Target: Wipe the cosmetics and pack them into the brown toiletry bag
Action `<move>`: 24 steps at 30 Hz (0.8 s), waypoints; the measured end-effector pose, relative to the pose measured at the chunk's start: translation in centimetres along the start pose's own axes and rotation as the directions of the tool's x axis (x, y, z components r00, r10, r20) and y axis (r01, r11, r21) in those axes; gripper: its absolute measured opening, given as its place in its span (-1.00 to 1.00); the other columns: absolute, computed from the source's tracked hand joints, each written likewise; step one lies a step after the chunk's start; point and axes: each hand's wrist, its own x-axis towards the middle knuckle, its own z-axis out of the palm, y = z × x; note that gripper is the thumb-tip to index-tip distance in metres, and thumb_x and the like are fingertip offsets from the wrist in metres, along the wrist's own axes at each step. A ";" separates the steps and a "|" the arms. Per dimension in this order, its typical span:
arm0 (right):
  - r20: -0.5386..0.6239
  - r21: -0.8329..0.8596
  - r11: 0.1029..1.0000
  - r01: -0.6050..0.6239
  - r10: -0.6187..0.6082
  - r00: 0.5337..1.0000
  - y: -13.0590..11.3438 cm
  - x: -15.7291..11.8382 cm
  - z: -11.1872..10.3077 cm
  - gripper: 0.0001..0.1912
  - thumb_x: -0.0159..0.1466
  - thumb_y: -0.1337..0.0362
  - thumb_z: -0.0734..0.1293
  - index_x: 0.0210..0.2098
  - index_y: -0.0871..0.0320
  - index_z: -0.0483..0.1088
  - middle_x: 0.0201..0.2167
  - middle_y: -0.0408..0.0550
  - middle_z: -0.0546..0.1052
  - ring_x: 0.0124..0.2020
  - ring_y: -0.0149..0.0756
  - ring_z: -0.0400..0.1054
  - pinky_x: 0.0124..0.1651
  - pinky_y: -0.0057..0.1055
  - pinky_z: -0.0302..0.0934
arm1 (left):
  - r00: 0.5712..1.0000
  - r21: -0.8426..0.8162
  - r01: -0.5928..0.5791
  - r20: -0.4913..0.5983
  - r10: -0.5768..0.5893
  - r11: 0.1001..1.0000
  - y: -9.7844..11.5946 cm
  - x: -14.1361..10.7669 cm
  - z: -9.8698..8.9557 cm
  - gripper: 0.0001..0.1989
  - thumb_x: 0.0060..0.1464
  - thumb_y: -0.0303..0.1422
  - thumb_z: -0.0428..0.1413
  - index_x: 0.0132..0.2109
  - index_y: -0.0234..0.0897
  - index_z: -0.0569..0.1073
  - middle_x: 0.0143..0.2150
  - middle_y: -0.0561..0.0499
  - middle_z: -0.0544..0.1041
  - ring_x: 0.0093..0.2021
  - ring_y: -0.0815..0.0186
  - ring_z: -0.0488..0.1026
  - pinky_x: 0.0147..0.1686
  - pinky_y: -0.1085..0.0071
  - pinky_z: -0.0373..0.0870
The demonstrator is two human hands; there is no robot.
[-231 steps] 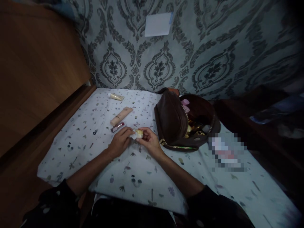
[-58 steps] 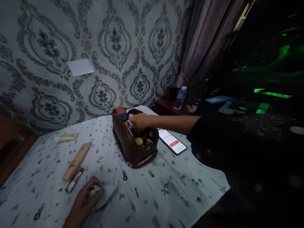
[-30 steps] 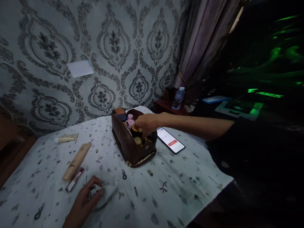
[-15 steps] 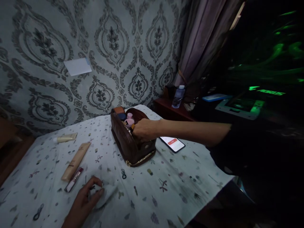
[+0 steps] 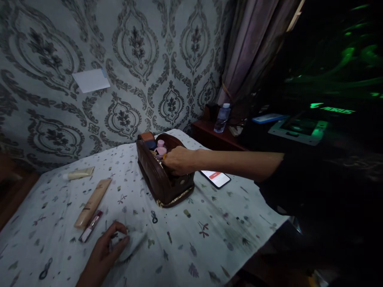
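My right hand [image 5: 178, 160] reaches into the open brown cosmetic bag [image 5: 152, 177], its fingers curled down below the rim. A bit of something orange-yellow [image 5: 164, 157] shows at its fingertips; what the hand grips is hidden. Pink-capped containers [image 5: 160, 149] and a dark blue item [image 5: 152, 144] are visible inside the bag. My left hand [image 5: 106, 249] rests on the patterned cloth, fingers bent, with a gap between thumb and forefinger and nothing held. Closest to it lies a lip gloss tube [image 5: 91, 227]. Beyond that are a beige squeeze tube [image 5: 93, 203] and a pale yellow tube [image 5: 79, 173].
A phone [image 5: 217, 178] with a lit screen lies right of the bag, under my forearm. A water bottle [image 5: 222, 118] stands on a reddish-brown surface [image 5: 203, 129] behind. A dark computer case [image 5: 335, 91] with green lights is at the right. Patterned wallpaper [image 5: 137, 52] bounds the back.
The view has shifted slightly, so everything sits a little further left. My right hand stays in the bag, and my left hand keeps its place on the cloth.
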 end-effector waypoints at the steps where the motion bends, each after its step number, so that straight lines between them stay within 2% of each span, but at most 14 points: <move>1: -0.001 -0.002 1.000 0.005 -0.005 1.000 0.1 0.0 0.0 -0.69 0.19 0.29 0.32 -0.12 0.33 0.48 -0.21 0.22 0.57 -0.16 0.00 0.49 -0.27 -0.28 0.30 | 1.000 0.000 0.009 -0.001 -0.009 1.000 0.0 0.0 0.0 -0.77 0.06 -0.11 0.14 -0.30 -0.17 0.44 -0.32 0.03 0.48 -0.24 0.19 0.44 -0.22 0.39 0.41; 5: -0.013 0.030 1.000 0.000 0.000 1.000 0.3 -0.3 -0.1 -0.69 0.20 0.25 0.33 -0.11 0.29 0.46 -0.16 0.18 0.54 -0.14 -0.02 0.47 -0.25 -0.30 0.29 | 0.999 0.005 0.036 -0.020 -0.036 0.999 0.1 0.1 0.1 -0.72 0.01 -0.06 0.15 -0.33 -0.18 0.45 -0.32 0.01 0.49 -0.22 0.17 0.45 -0.20 0.38 0.41; 10: -0.063 0.159 0.987 -0.025 0.035 0.997 0.9 -1.2 -0.2 -0.57 0.23 0.19 0.30 0.05 0.24 0.32 0.02 0.19 0.39 -0.17 -0.07 0.44 -0.20 -0.23 0.31 | 0.998 0.009 0.067 -0.021 -0.067 0.998 0.1 0.0 0.2 -0.67 0.01 0.00 0.12 -0.31 -0.17 0.45 -0.31 0.00 0.49 -0.22 0.16 0.45 -0.22 0.37 0.42; 14: -0.123 0.350 0.933 0.080 -0.039 0.992 1.5 -2.1 0.2 -0.62 0.23 0.22 0.28 -0.02 0.29 0.29 -0.07 0.14 0.33 -0.28 -0.20 0.37 -0.18 -0.22 0.31 | 0.998 0.000 0.051 -0.037 -0.051 0.999 -0.1 0.0 0.3 -0.66 0.00 0.01 0.12 -0.33 -0.17 0.46 -0.31 0.00 0.50 -0.21 0.16 0.45 -0.20 0.38 0.43; 16: -0.183 0.412 0.899 0.147 -0.076 0.980 1.6 -2.5 0.6 -0.63 0.22 0.27 0.27 -0.01 0.29 0.26 -0.10 0.11 0.32 -0.27 -0.22 0.33 -0.18 -0.22 0.30 | 0.997 0.000 0.047 -0.059 -0.047 0.999 -0.2 0.0 0.3 -0.67 0.00 0.00 0.13 -0.33 -0.17 0.46 -0.31 0.01 0.50 -0.22 0.16 0.45 -0.21 0.38 0.43; 18: -0.238 0.442 0.877 0.189 -0.089 0.967 1.5 -2.8 1.0 -0.61 0.21 0.34 0.28 0.02 0.29 0.24 -0.12 0.08 0.34 -0.24 -0.22 0.32 -0.17 -0.25 0.28 | 0.998 -0.001 0.050 -0.034 -0.050 0.999 -0.2 0.1 0.3 -0.69 0.00 -0.02 0.14 -0.32 -0.17 0.47 -0.31 0.01 0.50 -0.22 0.16 0.45 -0.20 0.38 0.43; 20: -0.242 0.464 0.865 0.188 -0.080 0.967 1.2 -2.9 1.1 -0.64 0.18 0.37 0.32 -0.03 0.27 0.28 -0.18 0.02 0.38 -0.25 -0.25 0.31 -0.19 -0.33 0.23 | 0.998 -0.004 0.058 -0.011 -0.058 0.998 -0.2 0.0 0.2 -0.70 0.00 -0.03 0.16 -0.31 -0.17 0.47 -0.31 0.01 0.50 -0.22 0.17 0.44 -0.19 0.38 0.43; 24: -0.178 0.456 0.881 0.126 -0.048 0.983 0.5 -2.8 0.9 -0.75 0.11 0.27 0.45 -0.26 0.21 0.40 -0.35 -0.09 0.42 -0.30 -0.29 0.29 -0.30 -0.44 0.09 | 0.998 -0.007 0.061 -0.030 -0.061 0.998 0.2 -0.1 0.2 -0.71 0.03 -0.04 0.14 -0.31 -0.16 0.46 -0.32 0.02 0.49 -0.25 0.18 0.43 -0.24 0.39 0.42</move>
